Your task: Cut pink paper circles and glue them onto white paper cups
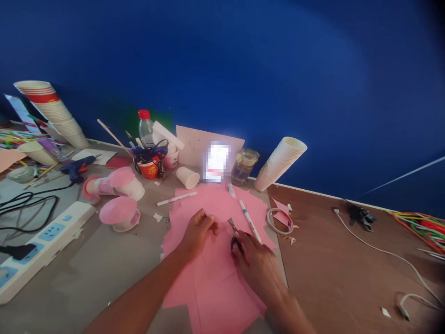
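1. A blue wall rises behind everything.
2. The worktop is grey on the left and middle, brown on the right.
3. Pink paper, in overlapping pieces with jagged edges, covers the middle of the worktop, beneath both hands.
4. A white power strip lies at the left, a black plug in it.
5. Two leaning stacks of paper cups stand near the wall: the left stack has red-banded cups on top, while the right stack is plain.
6. The right hand grips scissors, blades pointing away from the person.
7. The left hand has its thumb and fingers drawn in over the pink paper; whether they grip a piece, I cannot tell.
8. A pink-topped cup sits left of the paper.
9. A glass jar stands beside a bright, blurred rectangle.
10. A white ring lies at the paper's right edge.
11. The scissors are above the paper, between the left hand and a marker.
12. Small white scraps lie left of the paper.
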A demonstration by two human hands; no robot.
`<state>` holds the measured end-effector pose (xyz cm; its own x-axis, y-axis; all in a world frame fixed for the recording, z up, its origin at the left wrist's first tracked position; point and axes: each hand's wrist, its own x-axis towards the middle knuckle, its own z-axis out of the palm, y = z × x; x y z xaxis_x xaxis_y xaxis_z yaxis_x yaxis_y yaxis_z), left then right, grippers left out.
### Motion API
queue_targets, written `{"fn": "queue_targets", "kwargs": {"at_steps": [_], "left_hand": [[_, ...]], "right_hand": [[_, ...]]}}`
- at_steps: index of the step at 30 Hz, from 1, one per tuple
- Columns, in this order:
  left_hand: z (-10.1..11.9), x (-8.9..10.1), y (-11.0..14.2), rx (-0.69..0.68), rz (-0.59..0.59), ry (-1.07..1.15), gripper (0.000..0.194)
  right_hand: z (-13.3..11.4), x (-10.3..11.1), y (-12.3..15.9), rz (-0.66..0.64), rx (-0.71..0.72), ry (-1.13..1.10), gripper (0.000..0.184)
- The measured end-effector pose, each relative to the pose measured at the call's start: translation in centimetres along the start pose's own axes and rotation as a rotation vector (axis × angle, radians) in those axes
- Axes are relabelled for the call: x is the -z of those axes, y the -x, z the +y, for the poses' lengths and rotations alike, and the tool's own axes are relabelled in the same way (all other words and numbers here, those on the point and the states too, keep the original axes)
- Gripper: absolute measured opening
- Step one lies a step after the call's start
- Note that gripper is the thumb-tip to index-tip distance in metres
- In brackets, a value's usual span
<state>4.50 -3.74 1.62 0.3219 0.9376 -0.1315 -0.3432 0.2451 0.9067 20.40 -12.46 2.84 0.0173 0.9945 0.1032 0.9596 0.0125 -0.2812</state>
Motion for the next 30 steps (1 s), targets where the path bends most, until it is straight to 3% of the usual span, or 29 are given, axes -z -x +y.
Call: {"fn": "queue_targets", "kwargs": {"at_steps": [5, 11, 14, 19, 23, 26, 30], "left_hand": [[0.2, 0.0, -0.1, 0.01, -0.002, -0.018, 0.021], [0.0, 0.0, 0.0, 0.031, -0.031, -0.034, 0.021], [0.0, -0.1, 0.1, 0.046, -0.036, -0.025, 0.021], [0.5, -0.5, 0.4, 0.065, -0.098, -0.05, 0.023], [0.5, -1.0, 0.8, 0.115, -0.255, -0.086, 0.022], [0.2, -1.1, 1.0, 0.151, -0.345, -0.114, 0.023], [-0.3, -1.1, 0.9, 0.145, -0.343, -0.116, 0.023]], "right_hand": [[-0.2, -0.5, 0.3, -0.035, -0.004, 0.076, 0.041], [0.1, 0.2, 0.0, 0.216, 0.044, -0.067, 0.033], [0.0, 0.5, -0.1, 0.262, 0.053, -0.198, 0.031], [0.0, -0.1, -0.4, 0.196, -0.14, -0.63, 0.03], [0.2, 0.0, -1.1, 0.143, -0.315, -0.941, 0.036], [0.2, 0.2, -1.3, 0.134, -0.357, -0.999, 0.027], [0.3, -0.4, -1.2, 0.187, -0.376, -0.96, 0.021]]}}
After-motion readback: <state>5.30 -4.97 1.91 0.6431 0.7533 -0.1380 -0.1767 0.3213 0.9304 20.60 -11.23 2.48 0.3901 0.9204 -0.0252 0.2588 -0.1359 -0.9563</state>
